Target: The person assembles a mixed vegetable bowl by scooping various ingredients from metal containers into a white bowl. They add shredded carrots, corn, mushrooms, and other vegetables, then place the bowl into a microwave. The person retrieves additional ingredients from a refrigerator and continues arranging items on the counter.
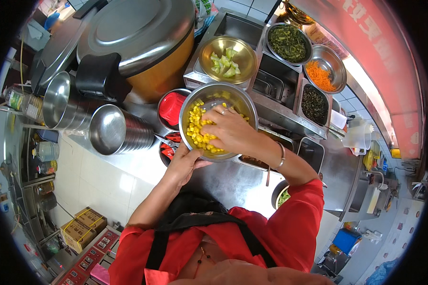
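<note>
A steel bowl (240,97) of yellow corn kernels (196,124) is held up over the counter. My left hand (184,164) grips its near rim, thumb outside and fingers underneath. Inside the bowl is my right hand (227,127), its fingers bent together into the corn; their tips are partly hidden. Just beyond the bowl, a gold-coloured bowl (246,56) with pale green chopped pieces (226,62) rests on the steel station. Left of the corn, a red scoop or cup (171,108) sits in a round container.
Stacked steel bowls (110,128) and a large lidded pot (164,61) stand at left. At far right are bowls of dark greens (288,43) and shredded carrot (318,76), plus a pan of dark chopped food (314,104). Cardboard boxes (78,235) lie on the floor.
</note>
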A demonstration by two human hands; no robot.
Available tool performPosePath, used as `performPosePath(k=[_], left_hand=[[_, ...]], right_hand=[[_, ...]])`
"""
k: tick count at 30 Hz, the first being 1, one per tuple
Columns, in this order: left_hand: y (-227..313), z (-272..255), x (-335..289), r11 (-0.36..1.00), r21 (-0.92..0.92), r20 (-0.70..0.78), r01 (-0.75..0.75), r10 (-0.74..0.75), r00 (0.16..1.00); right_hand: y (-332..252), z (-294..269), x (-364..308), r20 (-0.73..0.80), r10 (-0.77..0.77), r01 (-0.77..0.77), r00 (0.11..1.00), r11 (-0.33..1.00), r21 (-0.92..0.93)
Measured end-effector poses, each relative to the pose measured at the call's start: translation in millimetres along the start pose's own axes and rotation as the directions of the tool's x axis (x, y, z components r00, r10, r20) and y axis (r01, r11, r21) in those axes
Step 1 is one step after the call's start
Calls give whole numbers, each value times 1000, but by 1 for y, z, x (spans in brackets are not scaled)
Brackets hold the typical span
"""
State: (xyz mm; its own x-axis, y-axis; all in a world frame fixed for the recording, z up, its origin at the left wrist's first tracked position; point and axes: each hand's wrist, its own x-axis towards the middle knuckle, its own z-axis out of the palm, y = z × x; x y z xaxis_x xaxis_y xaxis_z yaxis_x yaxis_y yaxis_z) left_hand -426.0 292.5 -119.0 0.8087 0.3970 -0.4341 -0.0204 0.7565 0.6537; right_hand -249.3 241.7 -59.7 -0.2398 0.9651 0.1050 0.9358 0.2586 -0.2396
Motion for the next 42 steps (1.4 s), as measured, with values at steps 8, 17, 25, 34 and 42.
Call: performPosePath(k=[8,17,25,34,42], left_hand=[[-3,6,6,999,-14,-15,-46,46,999],[0,13,15,1000,7,7,-28,28,1000],[8,25,19,999,4,-23,-51,51,998],[10,35,21,999,0,-33,-40,40,999],[11,41,22,999,-8,-25,-41,41,999]], right_hand=[[9,-21,-14,-101,122,-116,987,991,68],[12,-28,-31,-81,3,-7,997,999,-44],[27,-56,-53,-86,285,-286,955,958,2],[17,-33,-53,-128,140,-151,982,986,-77],[21,-28,-54,-128,111,-136,986,970,-203]])
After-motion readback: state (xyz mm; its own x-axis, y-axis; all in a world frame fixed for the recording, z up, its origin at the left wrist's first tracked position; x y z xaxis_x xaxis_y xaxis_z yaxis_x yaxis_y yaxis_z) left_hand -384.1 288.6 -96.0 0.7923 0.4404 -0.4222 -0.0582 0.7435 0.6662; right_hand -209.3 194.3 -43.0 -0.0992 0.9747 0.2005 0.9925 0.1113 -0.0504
